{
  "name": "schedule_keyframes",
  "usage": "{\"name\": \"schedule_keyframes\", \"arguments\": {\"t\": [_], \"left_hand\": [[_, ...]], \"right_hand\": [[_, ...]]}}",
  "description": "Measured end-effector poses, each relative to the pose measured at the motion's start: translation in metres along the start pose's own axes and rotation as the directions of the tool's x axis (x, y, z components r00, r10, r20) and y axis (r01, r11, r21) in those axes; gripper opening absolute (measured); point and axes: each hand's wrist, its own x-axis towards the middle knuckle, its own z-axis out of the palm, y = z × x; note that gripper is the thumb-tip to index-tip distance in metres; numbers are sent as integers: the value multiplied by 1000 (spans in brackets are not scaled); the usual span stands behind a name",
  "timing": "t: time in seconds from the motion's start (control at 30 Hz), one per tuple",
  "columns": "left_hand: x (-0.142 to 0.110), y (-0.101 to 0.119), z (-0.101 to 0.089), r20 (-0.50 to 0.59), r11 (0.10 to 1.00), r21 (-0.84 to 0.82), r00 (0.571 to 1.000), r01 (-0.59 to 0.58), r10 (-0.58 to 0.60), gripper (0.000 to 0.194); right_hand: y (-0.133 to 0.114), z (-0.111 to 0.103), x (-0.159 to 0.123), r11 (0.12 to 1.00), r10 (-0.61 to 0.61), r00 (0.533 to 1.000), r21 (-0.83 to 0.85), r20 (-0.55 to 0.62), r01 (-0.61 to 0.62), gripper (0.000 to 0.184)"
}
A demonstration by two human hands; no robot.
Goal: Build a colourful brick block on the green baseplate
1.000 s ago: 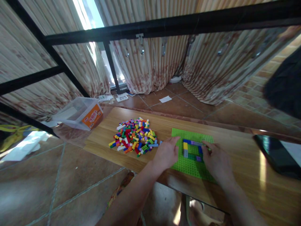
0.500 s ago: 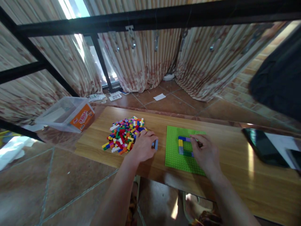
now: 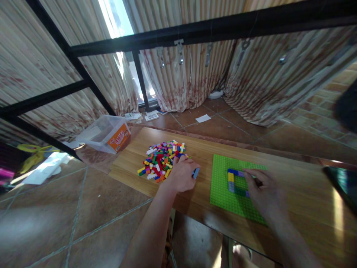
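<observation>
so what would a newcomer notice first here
Probably the heap of multicoloured bricks on the wooden table, with the left hand at its right edge. Next, the bright green baseplate further right, where the right hand partly hides a small outline of bricks. Then the orange-labelled clear box past the table's left end.

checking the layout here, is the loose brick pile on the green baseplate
No, the brick pile lies on the wooden surface, left of the green baseplate and apart from it.
</observation>
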Motion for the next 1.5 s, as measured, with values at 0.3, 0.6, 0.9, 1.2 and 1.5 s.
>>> {"name": "schedule_keyframes", "arguments": {"t": [0.3,0.6,0.9,1.2,1.5], "left_hand": [[-17,-71,-49,-332,910,-195,849,365,-411,32],[-28,-151,-72,-134,795,73,796,602,-590,39],[-10,-153,-60,-56,821,151,834,550,-549,28],[-17,-139,-54,-183,794,156,807,587,-561,22],[1,-22,-49,-67,361,-918,833,164,-549,40]], "right_hand": [[-3,4,1,998,-36,999,55,-25,37,31],[-14,12,2,983,-134,991,124,-15,135,30],[-10,9,-1,988,-100,995,118,17,97,31],[-12,8,1,980,-127,992,153,3,125,28],[-39,9,-4,811,152,978,548,145,-207,31]]}}
